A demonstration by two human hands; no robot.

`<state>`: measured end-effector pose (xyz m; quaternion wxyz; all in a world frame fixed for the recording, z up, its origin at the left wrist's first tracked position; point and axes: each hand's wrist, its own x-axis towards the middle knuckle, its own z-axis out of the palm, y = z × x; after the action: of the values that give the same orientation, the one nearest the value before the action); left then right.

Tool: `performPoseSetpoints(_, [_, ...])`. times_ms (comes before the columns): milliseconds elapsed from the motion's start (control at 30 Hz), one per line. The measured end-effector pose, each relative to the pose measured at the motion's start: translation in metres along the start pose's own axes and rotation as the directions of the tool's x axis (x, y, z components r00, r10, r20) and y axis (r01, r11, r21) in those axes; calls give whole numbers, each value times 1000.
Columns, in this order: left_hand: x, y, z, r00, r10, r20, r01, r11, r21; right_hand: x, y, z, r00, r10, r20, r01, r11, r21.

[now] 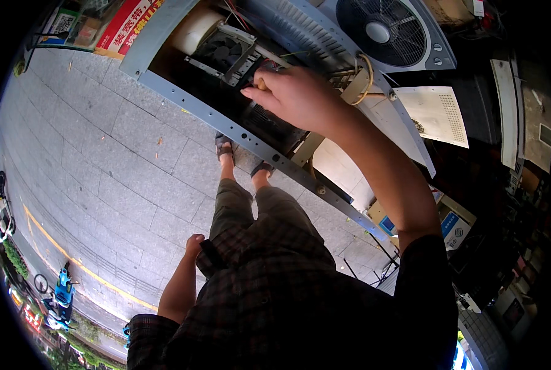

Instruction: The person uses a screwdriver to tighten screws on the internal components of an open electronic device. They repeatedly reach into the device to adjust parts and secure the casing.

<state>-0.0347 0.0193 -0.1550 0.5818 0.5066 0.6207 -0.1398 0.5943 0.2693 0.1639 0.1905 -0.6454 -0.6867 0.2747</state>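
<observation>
Grey pavement (146, 148), open metal casing (227, 126) beneath right hand (288, 98).

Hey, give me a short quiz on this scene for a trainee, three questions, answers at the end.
1. Which of the person's hands is at the open metal casing?
2. True or false: the left hand is apart from the casing, down by the person's side.
3. What shows at the picture's upper right?
A) a blue scooter
B) a box-shaped fan with a round grille
C) a pair of sandals

Key:
1. The right hand, near a small black cooling fan in a metal bracket.
2. True.
3. B.
</observation>
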Motion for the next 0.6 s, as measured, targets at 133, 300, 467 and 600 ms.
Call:
performPoseSetpoints(133, [-6,23,-2,998,59,6,-59,998,32,-3,4,0,998,-22,52,23,1000,-19])
performPoseSetpoints(300, [-9,18,-6,997,83,10,-83,990,114,8,8,2,999,-40,-29,41,998,42])
performPoseSetpoints(467, [-6,20,-2,996,89,13,-90,988,127,3,5,-2,998,11,65,-8,999,-37])
performPoseSetpoints(600, [-9,18,-1,999,36,-22,-35,996,76,7,5,0,999,-21,40,22,1000,-13])
